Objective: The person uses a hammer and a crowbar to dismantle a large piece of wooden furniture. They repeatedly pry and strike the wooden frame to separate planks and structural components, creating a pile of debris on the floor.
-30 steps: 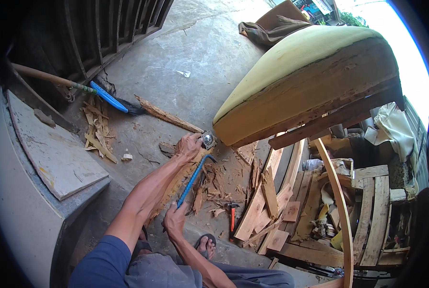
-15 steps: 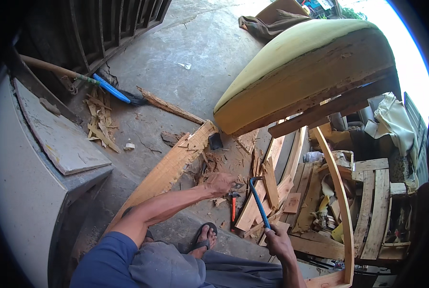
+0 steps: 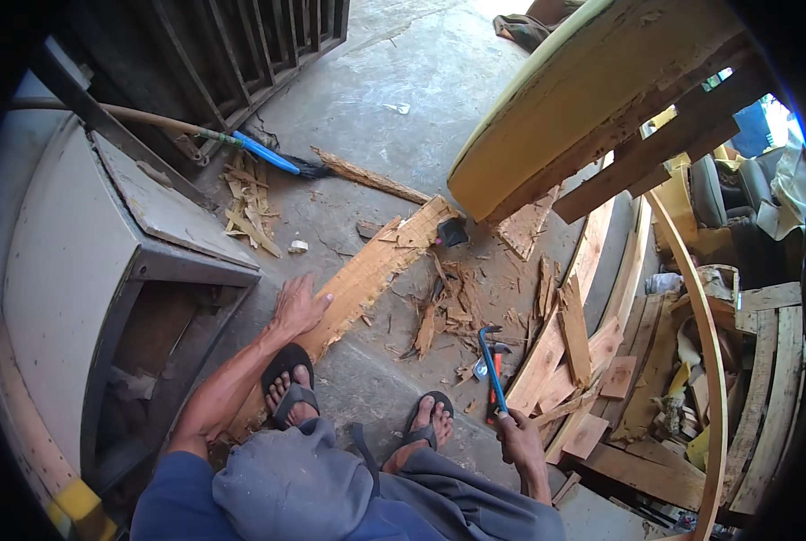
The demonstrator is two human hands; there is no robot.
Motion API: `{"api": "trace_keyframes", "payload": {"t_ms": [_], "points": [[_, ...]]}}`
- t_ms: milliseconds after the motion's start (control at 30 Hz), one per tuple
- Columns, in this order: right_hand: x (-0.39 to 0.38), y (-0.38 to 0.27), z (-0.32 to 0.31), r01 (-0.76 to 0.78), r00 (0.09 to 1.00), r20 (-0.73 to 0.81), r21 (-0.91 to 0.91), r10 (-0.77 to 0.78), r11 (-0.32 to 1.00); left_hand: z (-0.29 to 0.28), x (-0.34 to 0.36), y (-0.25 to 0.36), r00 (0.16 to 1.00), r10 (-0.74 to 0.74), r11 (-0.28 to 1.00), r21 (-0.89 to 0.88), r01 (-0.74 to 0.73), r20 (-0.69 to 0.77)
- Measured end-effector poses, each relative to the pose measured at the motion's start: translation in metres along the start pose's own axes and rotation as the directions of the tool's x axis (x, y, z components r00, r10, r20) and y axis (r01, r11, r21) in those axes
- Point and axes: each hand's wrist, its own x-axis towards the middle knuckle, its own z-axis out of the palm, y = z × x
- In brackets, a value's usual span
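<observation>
My left hand (image 3: 297,307) has its fingers spread and holds nothing. It is at the left edge of a long wooden plank (image 3: 376,270) lying slantwise on the floor; I cannot tell whether it touches the wood. A sandalled foot (image 3: 292,394) is over the near part of that plank. In my right hand (image 3: 520,437) is a blue pry bar (image 3: 491,365), gripped at its near end, with its hooked tip pointing away. A hammer with an orange handle (image 3: 497,383) lies beside the bar, partly hidden by it. Splintered wood (image 3: 448,311) covers the floor between plank and tools.
A large yellow padded furniture piece (image 3: 547,99) with wooden slats stands at the far right. Boards (image 3: 565,325) and a curved wooden strip (image 3: 696,316) lie to the right. A grey cabinet (image 3: 69,298) is at left, near a blue-headed broom (image 3: 268,155) and a metal grille (image 3: 232,63).
My left hand has moved left, from above the splinters to the plank's left edge, and its fingers have opened. The pry bar has come down beside the hammer. The view has shifted left.
</observation>
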Motion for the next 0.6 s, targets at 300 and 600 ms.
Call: {"api": "trace_keyframes", "payload": {"t_ms": [300,600], "points": [[0.036,0.029,0.036,0.314,0.949,0.067,-0.161,-0.307,0.936,-0.043,0.033,0.025,1.0,0.01,0.999,0.049,-0.009,-0.008],[0.037,0.069,0.036,0.284,0.953,-0.066,-0.152,-0.297,0.947,-0.194,0.02,0.099,0.972,0.17,0.981,-0.064,-0.182,-0.164]]}}
